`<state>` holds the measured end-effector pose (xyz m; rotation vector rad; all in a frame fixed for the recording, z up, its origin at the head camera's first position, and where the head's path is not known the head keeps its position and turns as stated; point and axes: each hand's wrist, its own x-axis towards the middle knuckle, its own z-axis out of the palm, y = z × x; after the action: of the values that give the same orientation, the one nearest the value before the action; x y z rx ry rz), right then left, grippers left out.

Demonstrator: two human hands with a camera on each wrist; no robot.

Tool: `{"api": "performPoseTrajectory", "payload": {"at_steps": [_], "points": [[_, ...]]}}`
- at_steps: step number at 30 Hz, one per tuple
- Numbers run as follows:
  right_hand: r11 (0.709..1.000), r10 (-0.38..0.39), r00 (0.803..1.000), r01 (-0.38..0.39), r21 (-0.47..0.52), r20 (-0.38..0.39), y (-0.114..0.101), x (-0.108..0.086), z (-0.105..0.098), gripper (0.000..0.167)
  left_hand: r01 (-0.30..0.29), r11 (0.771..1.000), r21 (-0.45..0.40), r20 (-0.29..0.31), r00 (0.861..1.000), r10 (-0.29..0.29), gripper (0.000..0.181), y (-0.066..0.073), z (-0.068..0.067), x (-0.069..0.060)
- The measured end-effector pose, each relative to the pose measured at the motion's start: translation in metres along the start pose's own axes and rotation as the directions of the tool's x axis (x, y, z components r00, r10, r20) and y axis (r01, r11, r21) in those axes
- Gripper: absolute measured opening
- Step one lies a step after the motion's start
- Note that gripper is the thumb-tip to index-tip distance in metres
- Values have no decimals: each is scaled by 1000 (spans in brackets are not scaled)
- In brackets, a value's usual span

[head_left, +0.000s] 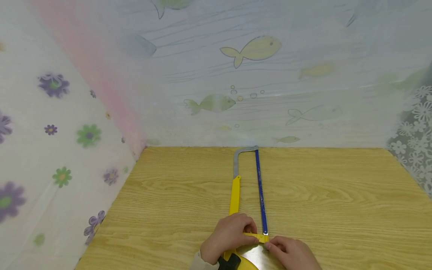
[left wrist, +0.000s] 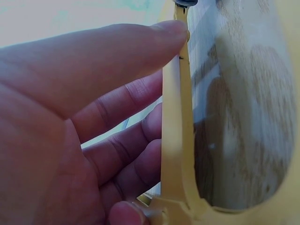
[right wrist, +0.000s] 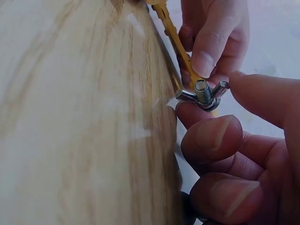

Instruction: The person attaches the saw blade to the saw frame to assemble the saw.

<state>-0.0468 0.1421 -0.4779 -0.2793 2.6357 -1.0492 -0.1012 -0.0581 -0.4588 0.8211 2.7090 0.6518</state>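
Observation:
A hacksaw with a yellow handle (head_left: 235, 195), grey front bow (head_left: 236, 165) and blue blade (head_left: 261, 195) lies on the wooden table, pointing away from me. My left hand (head_left: 231, 234) pinches the yellow arm (left wrist: 176, 131) at the blade's near end, thumb on one side and fingertips behind. At that same end my right hand (head_left: 296, 255) has its thumb and index finger at a metal wing nut (right wrist: 186, 96). The threaded screw end (right wrist: 203, 91) sticks out through the nut, and the thumb touches one wing. Part of the handle is hidden under my left hand.
The wood-grain table (head_left: 168, 202) meets a fish-patterned wall covering (head_left: 202, 127) at the back; the bow's tip lies close to it. A flower-patterned covering (head_left: 67, 146) stands along the left, and a grey flowered one (head_left: 418, 142) on the right.

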Motion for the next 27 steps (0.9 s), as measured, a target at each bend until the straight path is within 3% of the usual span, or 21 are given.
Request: {"api": "performPoseTrajectory", "payload": {"at_steps": [15,22,27], "points": [[997,-83,996,83,-1,22,5,1,-2,23,5,1000,-3,0,1000,-5,16,0,0,-1],[998,-48,998,47,49,33,7,3,-1,22,6,1000,-15,6,1000,-6,16,0,0,-1],[994,-38,999,38,99,1,7,2,0,21,6,1000,-5,2,1000,-6,16,-1,0,-1]]}}
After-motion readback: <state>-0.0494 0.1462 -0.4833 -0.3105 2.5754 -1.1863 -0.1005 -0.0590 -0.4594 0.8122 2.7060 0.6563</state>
